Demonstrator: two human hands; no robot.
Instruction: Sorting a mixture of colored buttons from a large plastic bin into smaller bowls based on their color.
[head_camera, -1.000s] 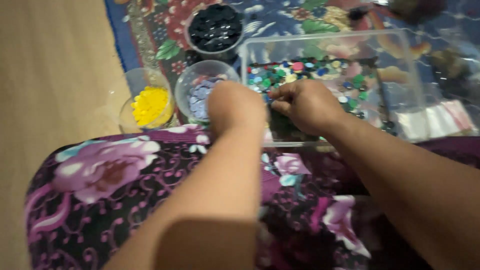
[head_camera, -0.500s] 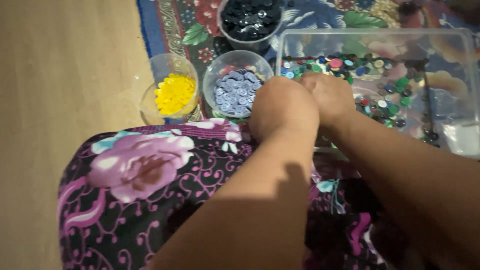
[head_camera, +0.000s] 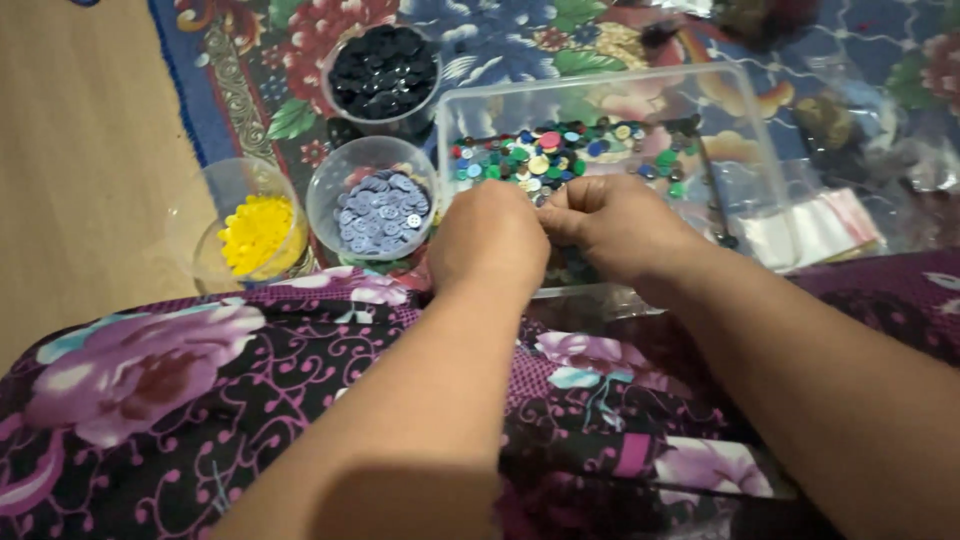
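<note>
Hands meeting over the near edge of the clear plastic box (head_camera: 760, 165) of mixed coloured buttons (head_camera: 560, 155): left hand (head_camera: 490, 240) curled, right hand (head_camera: 615, 225) pinching fingertips; anything held, impossible to tell. Sitting beside the box's left edge on the floral rug (head_camera: 260, 60): cups of lilac buttons (head_camera: 383, 210), yellow buttons (head_camera: 257, 235), black buttons (head_camera: 385, 62).
</note>
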